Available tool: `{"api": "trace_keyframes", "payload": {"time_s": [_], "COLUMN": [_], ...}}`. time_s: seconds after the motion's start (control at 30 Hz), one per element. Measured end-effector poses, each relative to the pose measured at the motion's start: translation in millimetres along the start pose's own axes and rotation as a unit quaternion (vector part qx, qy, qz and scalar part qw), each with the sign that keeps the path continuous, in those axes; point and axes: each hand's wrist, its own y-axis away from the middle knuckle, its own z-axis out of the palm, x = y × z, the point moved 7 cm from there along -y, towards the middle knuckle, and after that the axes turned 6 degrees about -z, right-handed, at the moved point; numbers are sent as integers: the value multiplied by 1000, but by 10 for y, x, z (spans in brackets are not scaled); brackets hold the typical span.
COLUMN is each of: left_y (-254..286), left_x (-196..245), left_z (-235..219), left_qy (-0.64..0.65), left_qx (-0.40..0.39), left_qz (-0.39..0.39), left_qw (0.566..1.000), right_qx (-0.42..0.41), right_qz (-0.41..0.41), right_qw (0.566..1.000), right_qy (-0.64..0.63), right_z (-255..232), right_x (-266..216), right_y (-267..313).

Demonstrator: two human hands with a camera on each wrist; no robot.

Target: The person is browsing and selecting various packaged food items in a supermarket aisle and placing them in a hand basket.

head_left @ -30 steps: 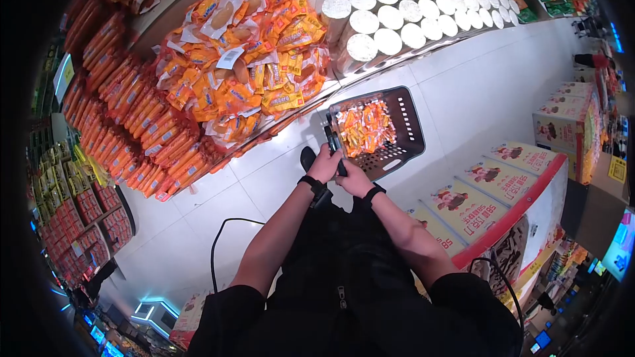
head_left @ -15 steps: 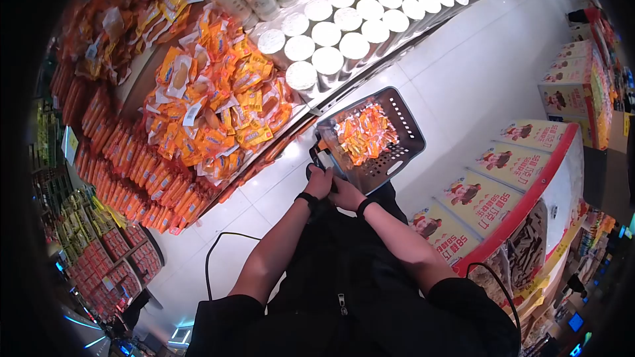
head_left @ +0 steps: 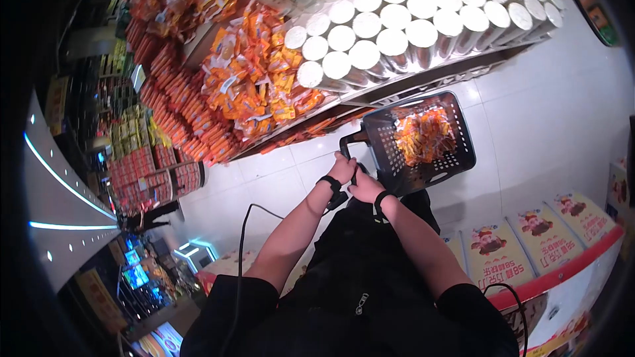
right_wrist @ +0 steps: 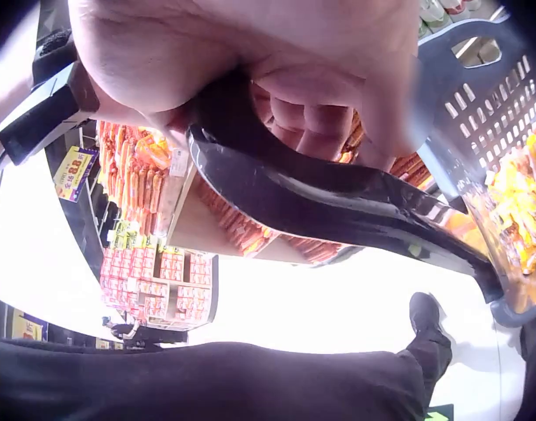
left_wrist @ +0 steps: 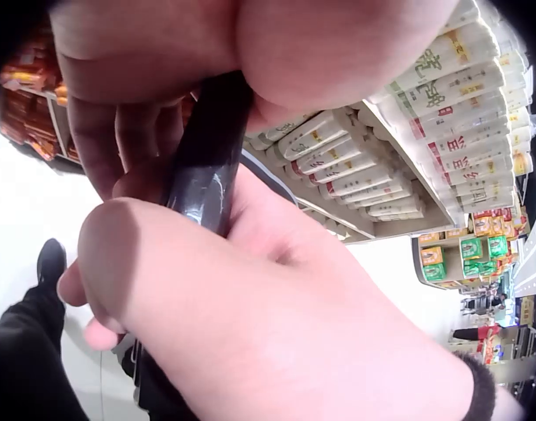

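A dark perforated basket (head_left: 463, 133) holds a heap of small orange packets (head_left: 425, 135). Its black handle (head_left: 355, 139) (right_wrist: 312, 197) reaches toward the person's body. The left hand (head_left: 342, 168) (left_wrist: 149, 53) grips this handle, fingers curled round it. Just beside it, touching or nearly so, the right hand (head_left: 365, 187) (right_wrist: 250, 53) holds the handle's near end. In the left wrist view the right hand (left_wrist: 268, 307) lies against the black handle (left_wrist: 206, 158), its thumb bent over. Some fingertips are hidden behind palms and handle.
Shelving with orange packets (head_left: 231, 92) and white-topped canisters (head_left: 395, 16) runs along the upper side. Printed cartons (head_left: 496, 254) stand at lower right. Tiled floor (head_left: 522, 112) lies between. A black cable (head_left: 243, 238) hangs by the left arm. A shoe (right_wrist: 424, 311) is on the floor.
The head view has turned; basket and hands appear farther right in it. More canisters now line the shelf above the basket. Both hands have stayed at the handle.
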Motion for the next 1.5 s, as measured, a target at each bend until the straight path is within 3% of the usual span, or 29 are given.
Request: {"api": "trace_keyframes", "payload": {"time_s": [0.07, 0.2, 0.27, 0.33, 0.43, 0.53, 0.67, 0.77, 0.9, 1.03, 1.13, 1.23, 1.27, 1.33, 1.4, 1.5], "left_y": [91, 494, 771, 820, 1096, 977, 1052, 1040, 1305, 1198, 1012, 874, 797, 833, 822, 777], "left_x": [9, 22, -80, -461, -984, -2151, -3583, -4792, -5621, -6310, -6116, -5274, -5017, -4206, -3443, -2469], "left_z": [41, 102, 122, 270, 148, 340, 413, 541, 254, 230, -1, -488, -629, -1022, -1275, -1408], "left_qy": [25, 79, 102, 198, 218, 209, 228, 160, 179, 244, 314, 357, 368, 372, 378, 326], "left_qx": [15, -21, -83, -66, -54, -30, -26, -8, 21, 1, -3, -6, -3, -16, -42, -87], "left_qz": [-25, 29, -5, 35, 2, -43, -134, -176, -205, -195, -158, -34, 13, 71, 142, 160], "left_qw": [999, 996, 991, 977, 974, 977, 964, 971, 962, 950, 936, 933, 930, 925, 914, 927], "right_qx": [-34, -11, 25, -19, -10, -9, 112, 164, 258, 276, 281, 262, 255, 252, 257, 290], "right_qz": [8, 33, -57, 7, 12, 16, -36, 87, 59, 99, 122, 189, 172, 187, 171, 130], "right_qw": [999, 999, 998, 999, 996, 998, 986, 981, 959, 955, 943, 945, 950, 948, 951, 944], "right_qy": [11, -5, 18, 30, 87, 65, 116, 56, 98, 51, 131, 43, 64, 60, 13, -85], "right_z": [-11, -27, -3, 30, 11, 28, 65, 299, 423, 669, 852, 1152, 1188, 1408, 1461, 1444], "right_x": [-26, -33, -1, 55, 152, 168, 144, -406, 21, -210, -230, -373, -173, -401, -242, -114], "right_y": [35, 181, 167, 124, 125, 73, 25, 173, -117, -249, -242, -254, -334, -305, -343, -369]}}
